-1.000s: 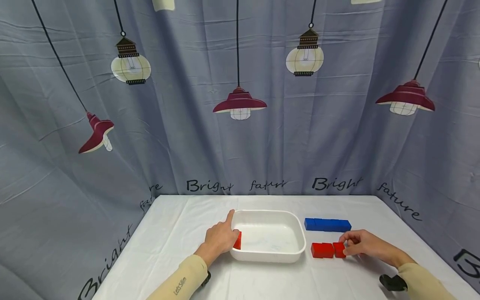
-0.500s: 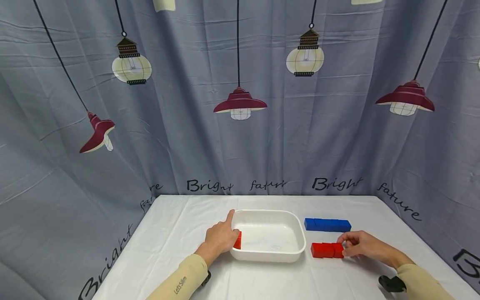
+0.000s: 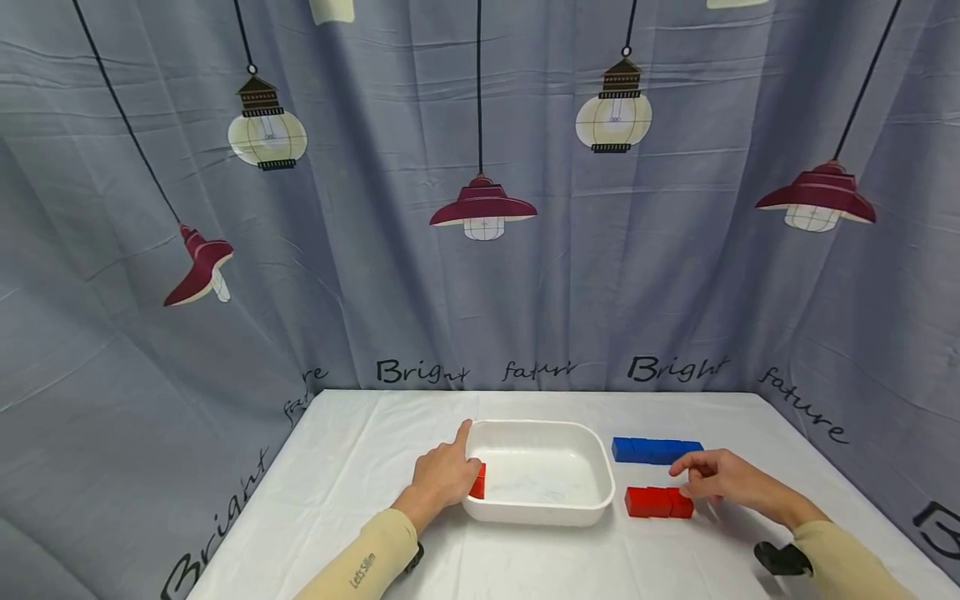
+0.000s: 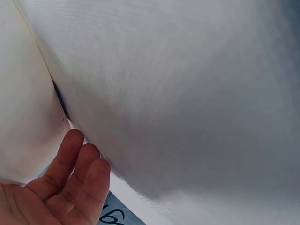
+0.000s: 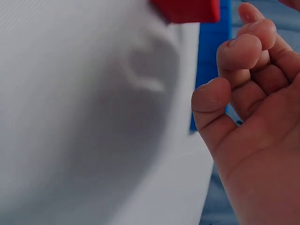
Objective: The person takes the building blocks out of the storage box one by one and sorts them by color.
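Observation:
My left hand point(image 3: 444, 477) holds the left side of a white plastic tub point(image 3: 540, 516), thumb over the rim and index finger stretched along it. Several of that hand's fingers point(image 4: 93, 187) show bent in the left wrist view. Partly hidden behind the thumb, something red point(image 3: 481, 482), likely blocks, lies inside the tub. To the right of the tub is a row of red blocks point(image 3: 651, 502), pushed end to end. My right hand point(image 3: 738, 483) hovers just above its right end, fingers loosely bent and holding nothing. The right wrist view shows a red block point(image 5: 192, 9) apart from the fingers.
Behind the red row lies a row of blue blocks point(image 3: 652, 451), its right end close to my right fingers. A white cloth covers the table point(image 3: 540, 567). A grey curtain point(image 3: 480, 317) printed with lamps hangs along the back edge.
The rightmost red block has slid left against the others, closing the gap. My right hand has let go of it and lifted slightly. The left hand has stayed on the tub.

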Available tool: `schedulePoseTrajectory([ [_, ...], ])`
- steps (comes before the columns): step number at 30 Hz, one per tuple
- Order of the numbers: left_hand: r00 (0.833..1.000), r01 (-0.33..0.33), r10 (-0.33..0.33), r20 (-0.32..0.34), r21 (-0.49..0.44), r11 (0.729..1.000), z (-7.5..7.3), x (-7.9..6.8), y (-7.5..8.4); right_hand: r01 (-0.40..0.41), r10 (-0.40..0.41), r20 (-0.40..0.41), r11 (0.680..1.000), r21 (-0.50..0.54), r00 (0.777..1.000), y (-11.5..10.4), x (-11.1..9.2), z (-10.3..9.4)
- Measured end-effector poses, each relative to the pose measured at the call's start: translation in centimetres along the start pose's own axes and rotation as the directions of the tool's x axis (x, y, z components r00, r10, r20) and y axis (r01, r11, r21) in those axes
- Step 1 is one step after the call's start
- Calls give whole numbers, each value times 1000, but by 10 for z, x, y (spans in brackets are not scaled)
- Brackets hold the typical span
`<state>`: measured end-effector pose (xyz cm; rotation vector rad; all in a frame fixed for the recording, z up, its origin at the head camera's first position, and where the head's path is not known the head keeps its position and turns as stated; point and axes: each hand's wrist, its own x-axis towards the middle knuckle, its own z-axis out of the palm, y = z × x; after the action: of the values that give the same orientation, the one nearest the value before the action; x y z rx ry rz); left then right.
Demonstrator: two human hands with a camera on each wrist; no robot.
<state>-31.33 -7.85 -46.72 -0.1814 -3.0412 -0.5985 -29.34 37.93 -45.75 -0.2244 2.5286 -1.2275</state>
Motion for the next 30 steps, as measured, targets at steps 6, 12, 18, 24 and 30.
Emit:
schedulePoseTrajectory([
  [6,1000,-2,2,-17,3,1000,1,1,0,59,-59,13,998,5,998,-28,4,-1],
  [12,1000,-4,4,-12,1,1000,1,2,2,125,-125,40,992,-13,991,-52,10,3],
  [18,1000,-9,9,-25,10,1000,3,1,2,181,-179,77,983,-14,981,-72,17,9],
  [24,999,-5,6,-37,14,1000,3,1,2,259,-253,115,965,-42,961,-92,29,16],
  [30,999,-7,8,-40,20,1000,3,1,1,317,-306,142,946,-64,941,-115,40,29],
])
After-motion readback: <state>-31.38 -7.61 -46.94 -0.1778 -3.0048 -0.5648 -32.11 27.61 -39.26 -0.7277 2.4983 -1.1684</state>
